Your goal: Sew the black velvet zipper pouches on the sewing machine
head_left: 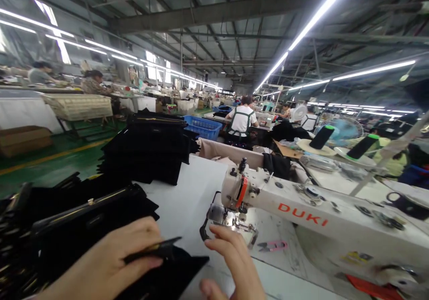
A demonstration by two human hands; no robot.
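Observation:
My left hand pinches the edge of a black fabric piece with a dark strip and a bit of gold along its top, perhaps a zipper. To the right, my right hand is held with its fingers apart and nothing in them, in front of the sewing machine marked DUKI. Its needle and presser foot area lies just beyond my fingertips. Left of my hands, more black pieces with gold zippers are piled up. A taller stack of black pieces stands behind them.
Pink-handled thread snips lie on the white machine table. Black thread cones stand at the right near a fan. A blue crate is behind the stack. A co-worker in a white shirt sits ahead, back turned.

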